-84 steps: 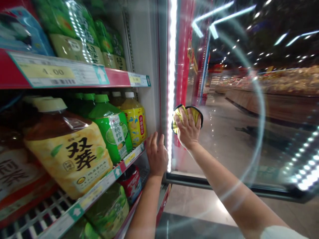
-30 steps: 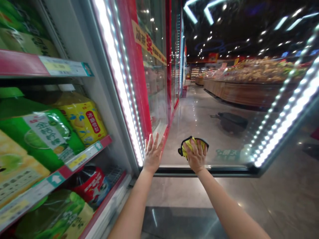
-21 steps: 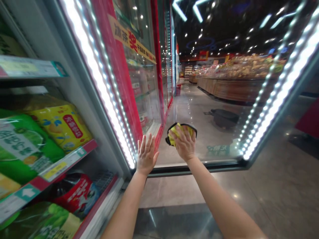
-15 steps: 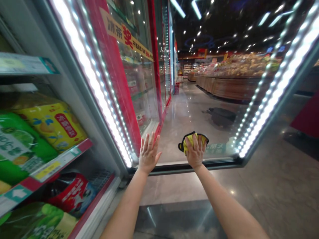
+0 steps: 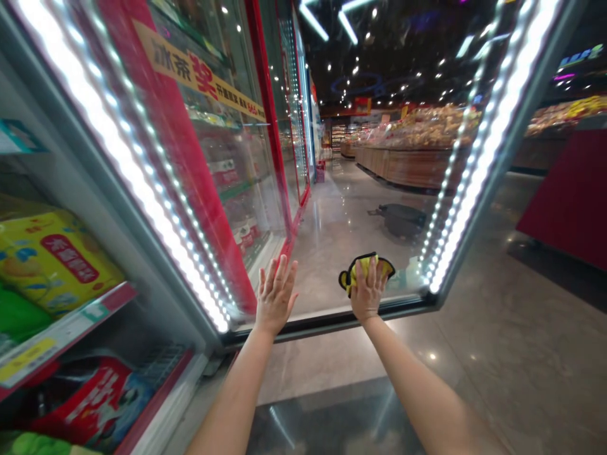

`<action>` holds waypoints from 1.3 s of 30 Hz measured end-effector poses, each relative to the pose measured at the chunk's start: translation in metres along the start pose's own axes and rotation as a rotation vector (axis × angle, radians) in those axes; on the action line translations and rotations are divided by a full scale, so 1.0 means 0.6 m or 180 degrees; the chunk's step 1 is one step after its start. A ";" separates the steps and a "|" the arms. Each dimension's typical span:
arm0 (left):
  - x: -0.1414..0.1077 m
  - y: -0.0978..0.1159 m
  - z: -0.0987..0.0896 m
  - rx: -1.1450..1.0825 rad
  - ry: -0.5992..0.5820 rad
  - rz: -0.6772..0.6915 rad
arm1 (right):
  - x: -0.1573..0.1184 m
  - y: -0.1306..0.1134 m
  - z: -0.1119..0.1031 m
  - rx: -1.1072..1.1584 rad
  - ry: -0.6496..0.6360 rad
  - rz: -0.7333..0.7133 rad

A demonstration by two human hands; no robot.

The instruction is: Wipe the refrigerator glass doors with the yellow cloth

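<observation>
In front of me stands a glass cooler door [image 5: 327, 253] with bright LED strips along both sides. My left hand [image 5: 275, 296] lies flat on the lower glass, fingers spread, holding nothing. To its right, my right hand [image 5: 368, 291] presses a yellow cleaning cloth [image 5: 360, 264] with black edging against the pane. Part of the cloth is hidden under the fingers. Both hands are just above the door's dark bottom frame [image 5: 303, 325].
On the left, cooler shelves [image 5: 66, 335] hold a yellow drink pack [image 5: 71, 259] and a bottle with a red label [image 5: 95, 398]. Through the glass I see a wood-sided produce stand [image 5: 403, 165] and a dark flat object [image 5: 401, 218] on the floor. A red panel [image 5: 569, 202] stands at right.
The door and shelves have shifted left in view. Both hands stay on the glass, now farther right relative to the door frame, the cloth still under my right hand.
</observation>
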State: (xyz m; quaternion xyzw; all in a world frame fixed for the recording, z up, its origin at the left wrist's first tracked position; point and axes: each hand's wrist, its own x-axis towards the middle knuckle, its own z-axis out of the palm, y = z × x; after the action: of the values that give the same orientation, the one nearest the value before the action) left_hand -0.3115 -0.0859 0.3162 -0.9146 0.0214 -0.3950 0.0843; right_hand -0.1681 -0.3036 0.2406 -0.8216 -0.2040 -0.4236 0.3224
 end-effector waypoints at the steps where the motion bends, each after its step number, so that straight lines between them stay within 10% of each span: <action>1: 0.000 0.002 0.001 0.0008 0.0004 -0.0017 | -0.014 -0.009 0.006 -0.0053 -0.0114 -0.0196; 7: 0.008 0.006 -0.005 0.0108 0.0117 0.0007 | 0.048 -0.035 -0.001 -0.0111 -0.0068 -0.1224; 14: 0.048 0.031 -0.004 0.0058 -0.0010 0.0414 | 0.030 0.024 -0.001 -0.0093 0.0175 0.0200; 21: 0.101 0.104 0.020 -0.0035 -0.0155 0.0685 | 0.063 0.053 -0.021 -0.0063 -0.0399 -0.0627; 28: 0.127 0.143 0.042 -0.0043 -0.0280 0.0888 | 0.071 0.145 -0.036 0.0398 0.0351 0.1131; 39: 0.147 0.185 0.085 -0.0101 -0.0298 0.0973 | 0.109 0.195 -0.048 0.0447 0.0324 0.1012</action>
State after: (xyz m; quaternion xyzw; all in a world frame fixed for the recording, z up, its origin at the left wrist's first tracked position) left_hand -0.2108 -0.1976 0.3263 -0.9193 0.1626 -0.3341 0.1299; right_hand -0.0767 -0.4028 0.2656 -0.7965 -0.0840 -0.3931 0.4518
